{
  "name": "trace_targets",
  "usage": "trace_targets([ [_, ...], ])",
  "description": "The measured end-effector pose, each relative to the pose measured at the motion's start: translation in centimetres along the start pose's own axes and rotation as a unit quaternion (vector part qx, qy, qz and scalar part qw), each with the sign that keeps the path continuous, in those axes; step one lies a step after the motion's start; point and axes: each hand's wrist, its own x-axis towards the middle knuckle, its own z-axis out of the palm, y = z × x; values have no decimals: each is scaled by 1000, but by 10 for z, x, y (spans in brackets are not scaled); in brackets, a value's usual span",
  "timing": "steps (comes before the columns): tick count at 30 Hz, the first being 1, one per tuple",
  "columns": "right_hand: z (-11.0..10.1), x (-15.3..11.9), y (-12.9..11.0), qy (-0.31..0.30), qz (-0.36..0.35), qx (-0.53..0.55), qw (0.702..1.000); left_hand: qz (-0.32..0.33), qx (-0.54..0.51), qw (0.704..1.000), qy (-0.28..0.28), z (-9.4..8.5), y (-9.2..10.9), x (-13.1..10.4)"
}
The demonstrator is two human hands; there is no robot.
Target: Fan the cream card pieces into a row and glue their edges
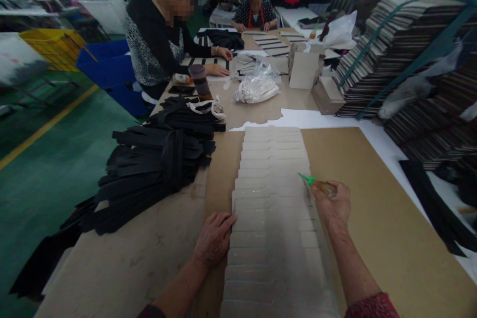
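Note:
A long row of overlapping light-grey cardboard pieces (276,208) runs away from me down the middle of the brown board. My right hand (333,206) is closed around a squeeze bottle (325,188) of amber liquid, likely glue. Its thin green nozzle tip points left, over the right part of the row. My left hand (215,239) lies on the brown board with its fingers stretched out, the fingertips touching the row's left edge. Shiny thin lines, wet-looking, show across several of the pieces.
A heap of black fabric strips (152,159) lies to the left. Tied stacks of boards (398,44) stand at right, above black strips (436,203). Farther off are a plastic bag (257,87), a brown tumbler (200,81) and two co-workers at the table, one nearby on the left (156,35).

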Motion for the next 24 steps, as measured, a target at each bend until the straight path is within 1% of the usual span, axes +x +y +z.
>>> trace_targets([
  [7, 15, -13, -12, -45, -39, 7, 998, -2, -9, 1000, -2, 2, -2, -1],
  [13, 18, -15, -13, -40, -53, -7, 998, 1, -9, 1000, 5, 1, 0, 0],
  [19, 28, -20, -20, -63, -76, -7, 995, 1, -9, 1000, 1, 2, -1, -1],
  [24, 33, -21, -25, -75, -75, -2, 994, -2, -15, 1000, -7, 3, -1, -2],
])
